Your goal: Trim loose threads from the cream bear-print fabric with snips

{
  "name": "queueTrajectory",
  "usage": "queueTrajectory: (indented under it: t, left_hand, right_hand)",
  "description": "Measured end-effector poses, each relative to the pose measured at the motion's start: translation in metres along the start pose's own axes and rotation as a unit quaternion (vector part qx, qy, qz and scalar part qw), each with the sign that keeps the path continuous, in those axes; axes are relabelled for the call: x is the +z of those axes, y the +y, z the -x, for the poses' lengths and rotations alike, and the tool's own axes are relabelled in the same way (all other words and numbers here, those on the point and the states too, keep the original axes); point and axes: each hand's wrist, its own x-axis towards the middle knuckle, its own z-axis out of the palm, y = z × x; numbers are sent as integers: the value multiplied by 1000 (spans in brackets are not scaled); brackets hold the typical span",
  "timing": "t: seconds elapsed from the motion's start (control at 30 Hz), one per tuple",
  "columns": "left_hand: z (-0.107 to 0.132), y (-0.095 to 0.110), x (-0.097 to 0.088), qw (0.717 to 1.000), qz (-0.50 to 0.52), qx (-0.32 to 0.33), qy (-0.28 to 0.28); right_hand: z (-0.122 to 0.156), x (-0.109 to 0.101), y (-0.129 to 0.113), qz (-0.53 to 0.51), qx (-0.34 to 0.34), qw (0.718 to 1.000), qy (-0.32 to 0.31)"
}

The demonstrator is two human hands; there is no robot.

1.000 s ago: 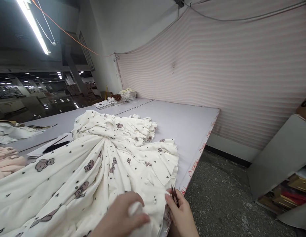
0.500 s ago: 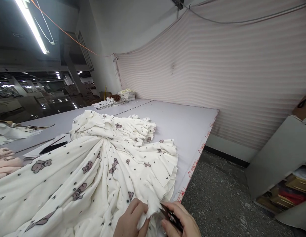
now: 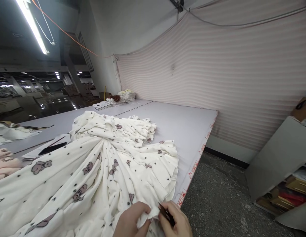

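A soft white fabric piece point(image 3: 148, 177) with bear figures and small dark dots lies in gathered folds across the front of the table. My left hand point(image 3: 132, 220) pinches a bit of its edge at the bottom centre of the view. Just to the right, my right hand point(image 3: 177, 220) is closed round dark, pointed thread snips point(image 3: 167, 215). Their tip points up and left, close beside the pinched edge; whether the blades touch it I cannot tell. The lower parts of both hands run out of the frame.
The pale table point(image 3: 182, 121) ends on the right in an edge with red print. Pink fabric point(image 3: 6, 161) and a black flat object point(image 3: 52, 148) on white sheets lie left. Fabric stacks point(image 3: 127, 95) stand at the far end. A grey cabinet point(image 3: 278, 158) is at the right.
My right hand has shifted slightly left with the snips, closer to my left hand. The fabric between the hands, stretched upward before, now sits lower and bunched.
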Motion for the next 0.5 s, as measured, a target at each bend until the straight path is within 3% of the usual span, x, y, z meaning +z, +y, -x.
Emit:
queueTrajectory:
  t: [0.1, 0.17, 0.23, 0.37, 0.5]
  left_hand:
    - [-4, 7, -17, 988, 83, -120, -43]
    - [-4, 6, -24, 973, 133, -190, -16]
    - [-4, 2, -26, 958, 175, -227, -3]
    - [-5, -11, -22, 951, 220, -215, -16]
    - [-7, -14, -19, 957, 225, -179, -32]
  right_hand:
    - [-12, 11, 0, -5, 28, 1000, -4]
    - [-18, 16, -2, -5, 45, 999, 4]
    - [-20, 17, -4, 14, 20, 1000, 8]
    - [-15, 12, -6, 51, -55, 996, -38]
    - [-12, 7, -12, 106, -80, 988, -85]
